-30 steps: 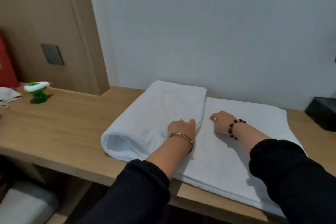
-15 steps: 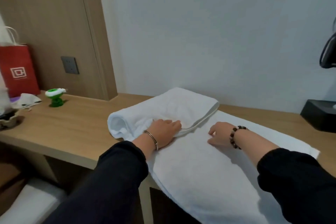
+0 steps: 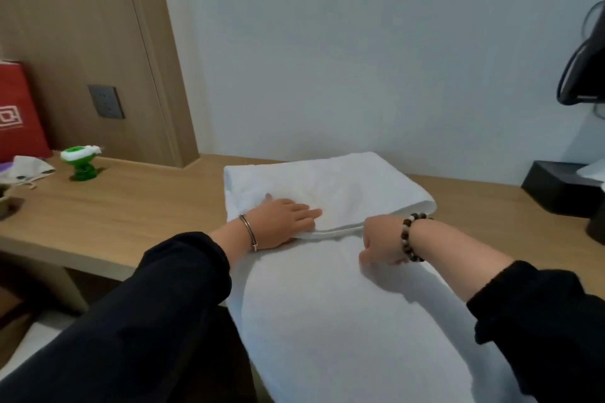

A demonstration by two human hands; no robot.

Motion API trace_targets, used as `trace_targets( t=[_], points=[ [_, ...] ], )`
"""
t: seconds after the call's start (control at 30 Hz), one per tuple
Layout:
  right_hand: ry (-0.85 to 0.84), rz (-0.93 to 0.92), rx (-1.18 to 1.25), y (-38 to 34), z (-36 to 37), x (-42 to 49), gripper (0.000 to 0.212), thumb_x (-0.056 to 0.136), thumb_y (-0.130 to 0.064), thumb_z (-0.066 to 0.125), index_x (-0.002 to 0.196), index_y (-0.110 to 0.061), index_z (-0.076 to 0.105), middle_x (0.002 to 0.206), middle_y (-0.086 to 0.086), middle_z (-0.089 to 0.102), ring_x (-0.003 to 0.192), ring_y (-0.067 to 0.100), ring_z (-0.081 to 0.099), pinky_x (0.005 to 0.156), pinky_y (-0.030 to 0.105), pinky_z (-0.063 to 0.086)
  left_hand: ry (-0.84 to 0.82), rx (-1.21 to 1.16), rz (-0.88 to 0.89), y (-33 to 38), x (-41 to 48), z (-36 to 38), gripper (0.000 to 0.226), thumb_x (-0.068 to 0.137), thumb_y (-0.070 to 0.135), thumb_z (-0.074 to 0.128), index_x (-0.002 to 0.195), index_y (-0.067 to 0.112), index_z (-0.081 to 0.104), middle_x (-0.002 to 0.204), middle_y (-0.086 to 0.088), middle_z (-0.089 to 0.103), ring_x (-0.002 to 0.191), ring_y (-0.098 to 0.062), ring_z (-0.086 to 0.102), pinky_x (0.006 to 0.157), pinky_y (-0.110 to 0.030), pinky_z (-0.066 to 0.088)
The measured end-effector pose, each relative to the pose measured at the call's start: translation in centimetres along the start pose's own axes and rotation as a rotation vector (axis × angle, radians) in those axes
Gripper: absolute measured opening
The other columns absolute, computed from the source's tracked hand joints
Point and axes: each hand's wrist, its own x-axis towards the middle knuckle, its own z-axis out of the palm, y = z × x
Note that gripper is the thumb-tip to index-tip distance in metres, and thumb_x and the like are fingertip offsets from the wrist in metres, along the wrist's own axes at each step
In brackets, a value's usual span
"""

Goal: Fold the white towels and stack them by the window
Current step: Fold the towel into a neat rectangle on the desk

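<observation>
Pressing a folded flap (image 3: 343,186) flat, a person works on a white towel (image 3: 327,321) spread across a wooden desk (image 3: 131,216), its folded end lying toward the desk's back edge by the wall and its unfolded length hanging off the desk's front edge. The left hand (image 3: 284,222) lies on the flap with fingers straight, gripping nothing. The right hand (image 3: 381,244) sits just beside the flap's hemmed edge with fingers curled downward; whether they pinch cloth cannot be told from this angle. A green toy (image 3: 82,163) and a red bag (image 3: 16,114) stand at the desk's left end, a black box (image 3: 556,186) at its right end, all well apart from the towel.

The fold looks only partly done, and no window or finished stack is in view. The likeliest trouble is weight: so much cloth hangs over the desk's front edge that, if the flat hand lifts early, the towel could slide off and drag the flap open. The flap's edge also lies slightly askew, so a second fold made over it may come out crooked and stack badly. A wide sweep toward the desk's right end could knock the black box.
</observation>
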Motion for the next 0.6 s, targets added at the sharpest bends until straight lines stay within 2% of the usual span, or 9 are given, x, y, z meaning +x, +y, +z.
trace_targets(
  t=[0.07, 0.1, 0.17, 0.23, 0.3, 0.33, 0.4, 0.5, 0.6],
  points=[
    [0.028, -0.051, -0.015, -1.1, 0.3, -0.1, 0.026, 0.083, -0.029, 0.056, 0.063, -0.013, 0.060, 0.052, -0.001, 0.058, 0.051, 0.020, 0.055, 0.059, 0.028, 0.052, -0.017, 0.028, -0.061, -0.3, -0.5, -0.2, 0.018, 0.084, 0.022, 0.036, 0.097, 0.016, 0.048, 0.117, -0.009, 0.066, 0.092, -0.025, 0.068, 0.075, -0.037, 0.055],
    [0.119, -0.083, -0.032, -1.5, 0.6, 0.0, 0.021, 0.082, -0.029, 0.056, 0.070, -0.013, 0.062, 0.062, 0.001, 0.061, 0.059, 0.021, 0.057, 0.063, 0.029, 0.051, -0.051, -0.002, -0.106, 0.1, -0.6, -0.8, 0.022, 0.085, 0.021, 0.034, 0.099, 0.016, 0.050, 0.112, -0.008, 0.066, 0.091, -0.026, 0.067, 0.076, -0.036, 0.054],
    [0.382, -0.135, -0.150, -1.5, 1.2, 0.3, 0.017, 0.085, -0.031, 0.055, 0.093, -0.016, 0.059, 0.094, 0.004, 0.061, 0.086, 0.023, 0.056, 0.073, 0.032, 0.044, -0.107, -0.035, -0.242, 1.2, -0.8, -1.8, 0.024, 0.092, 0.022, 0.039, 0.110, 0.017, 0.053, 0.115, -0.004, 0.061, 0.102, -0.027, 0.061, 0.081, -0.035, 0.046],
    [0.444, -0.138, -0.293, -0.5, 2.3, 1.2, 0.041, 0.086, -0.032, 0.054, 0.122, -0.018, 0.044, 0.127, 0.006, 0.045, 0.115, 0.026, 0.044, 0.093, 0.036, 0.037, -0.181, -0.055, -0.428, 2.3, -0.9, -2.4, 0.024, 0.092, 0.032, 0.047, 0.111, 0.018, 0.050, 0.116, 0.000, 0.057, 0.105, -0.025, 0.055, 0.076, -0.034, 0.040],
    [0.333, -0.071, -0.233, 0.6, 3.4, 1.8, 0.070, 0.087, -0.031, 0.051, 0.147, -0.021, 0.016, 0.152, 0.008, 0.019, 0.139, 0.028, 0.022, 0.113, 0.048, 0.019, -0.193, -0.034, -0.545, 3.6, -1.3, -3.3, 0.025, 0.091, 0.038, 0.047, 0.106, 0.017, 0.049, 0.113, -0.001, 0.057, 0.102, -0.026, 0.057, 0.068, -0.032, 0.036],
    [0.302, -0.034, -0.183, 1.0, 4.0, 2.1, 0.075, 0.090, -0.029, 0.047, 0.151, -0.025, 0.004, 0.158, 0.005, 0.008, 0.144, 0.026, 0.012, 0.115, 0.052, 0.010, -0.191, -0.026, -0.587, 4.1, -1.6, -3.3, 0.026, 0.092, 0.038, 0.045, 0.105, 0.017, 0.050, 0.112, -0.002, 0.058, 0.100, -0.027, 0.058, 0.067, -0.031, 0.035],
    [0.313, 0.025, -0.114, 1.8, 5.0, 2.6, 0.072, 0.095, -0.025, 0.040, 0.151, -0.032, -0.005, 0.160, 0.001, -0.003, 0.147, 0.022, 0.000, 0.115, 0.056, 0.002, -0.170, -0.085, -0.684, 5.0, -2.1, -3.0, 0.025, 0.093, 0.036, 0.043, 0.107, 0.016, 0.048, 0.113, -0.003, 0.057, 0.101, -0.028, 0.058, 0.070, -0.032, 0.036],
    [0.294, 0.048, -0.021, 2.7, 5.5, 3.1, 0.068, 0.098, -0.027, 0.035, 0.151, -0.037, -0.006, 0.160, -0.004, -0.006, 0.147, 0.018, -0.004, 0.116, 0.056, 0.002, -0.103, -0.148, -0.720, 5.5, -2.5, -2.2, 0.029, 0.094, 0.035, 0.040, 0.118, 0.019, 0.040, 0.120, -0.002, 0.050, 0.106, -0.025, 0.052, 0.074, -0.037, 0.042],
    [0.275, 0.040, -0.014, 3.3, 4.8, 4.3, 0.065, 0.099, -0.029, 0.034, 0.151, -0.038, -0.004, 0.160, -0.005, -0.006, 0.147, 0.017, -0.003, 0.117, 0.055, 0.004, -0.172, -0.126, -0.674, 4.2, -1.5, -0.8, 0.047, 0.098, 0.038, 0.033, 0.142, 0.026, 0.023, 0.144, 0.001, 0.034, 0.119, -0.024, 0.045, 0.077, -0.036, 0.039]
  ],
)
